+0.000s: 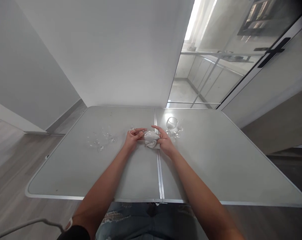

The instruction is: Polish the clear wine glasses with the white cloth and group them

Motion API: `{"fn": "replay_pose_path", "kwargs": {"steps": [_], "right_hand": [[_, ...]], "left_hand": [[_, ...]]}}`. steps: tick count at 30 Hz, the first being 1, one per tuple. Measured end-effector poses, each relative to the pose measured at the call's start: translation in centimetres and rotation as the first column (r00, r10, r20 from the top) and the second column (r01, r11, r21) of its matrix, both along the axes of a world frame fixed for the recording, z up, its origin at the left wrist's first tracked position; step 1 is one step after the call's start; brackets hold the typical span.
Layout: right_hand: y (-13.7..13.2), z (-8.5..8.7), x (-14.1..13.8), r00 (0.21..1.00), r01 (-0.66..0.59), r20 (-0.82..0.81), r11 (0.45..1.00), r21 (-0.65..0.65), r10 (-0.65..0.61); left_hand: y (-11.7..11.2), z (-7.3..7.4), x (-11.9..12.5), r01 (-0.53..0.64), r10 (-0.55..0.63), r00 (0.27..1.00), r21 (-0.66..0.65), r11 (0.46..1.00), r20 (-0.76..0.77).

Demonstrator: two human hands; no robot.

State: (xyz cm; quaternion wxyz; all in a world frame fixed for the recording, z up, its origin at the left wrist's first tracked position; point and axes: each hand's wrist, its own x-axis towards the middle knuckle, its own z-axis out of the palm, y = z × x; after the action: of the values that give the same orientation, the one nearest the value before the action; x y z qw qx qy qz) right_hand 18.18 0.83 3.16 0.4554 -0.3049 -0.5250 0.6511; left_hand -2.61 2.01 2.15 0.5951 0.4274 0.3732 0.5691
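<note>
Left hand (133, 137) pinches the glass (132, 129) just left of the cloth (151, 139); right hand (165, 142) closes on cloth. Glass looks fragile, slippery: grip stem.

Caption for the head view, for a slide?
Left hand holds a glass, right hand holds a cloth against it, above a table.

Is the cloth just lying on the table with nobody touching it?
No, the right hand grips the bunched white cloth above the table, with the left hand close beside it.
</note>
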Motion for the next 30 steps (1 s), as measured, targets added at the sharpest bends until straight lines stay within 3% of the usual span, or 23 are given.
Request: {"fn": "replay_pose_path", "kwargs": {"steps": [4,9,15,19,23,25,27,30], "right_hand": [[-0.1,0.0,0.2,0.995,0.082,-0.057,0.996,0.025,-0.081],[-0.4,-0.3,-0.9,0.992,0.082,0.081,0.975,0.207,-0.101],[-0.3,0.4,-0.2,0.994,-0.057,0.091,0.998,0.008,0.056],[-0.5,1.1,0.5,1.0,0.019,0.0,1.0,-0.018,-0.019],[-0.7,0.7,-0.3,0.991,0.091,0.087,0.985,0.144,-0.104],[-0.8,0.4,-0.9,0.971,0.093,0.189,0.959,0.267,-0.146],[-0.9,0.4,-1.4,0.958,0.066,0.245,0.948,0.31,-0.147],[-0.9,0.8,-1.3,0.984,0.022,0.171,0.987,0.161,-0.049]], "left_hand": [[0.0,0.1,0.3,0.019,-0.017,0.998,-0.02,1.0,0.058],[-0.4,-0.1,0.4,0.043,-0.043,0.999,0.025,0.999,-0.028],[0.0,-0.3,0.0,-0.029,0.029,0.998,-0.006,1.0,-0.054],[0.1,-0.1,0.1,-0.033,0.034,0.999,-0.041,0.999,0.023],[-0.1,0.1,0.3,-0.066,0.067,0.997,-0.029,0.997,0.048],[-0.2,0.1,0.3,-0.062,0.062,0.998,0.003,0.998,0.02],[-0.2,0.1,0.3,-0.059,0.059,0.998,0.027,0.998,-0.011],[-0.1,0.1,0.1,-0.077,0.078,0.997,0.03,0.997,-0.026]]}}
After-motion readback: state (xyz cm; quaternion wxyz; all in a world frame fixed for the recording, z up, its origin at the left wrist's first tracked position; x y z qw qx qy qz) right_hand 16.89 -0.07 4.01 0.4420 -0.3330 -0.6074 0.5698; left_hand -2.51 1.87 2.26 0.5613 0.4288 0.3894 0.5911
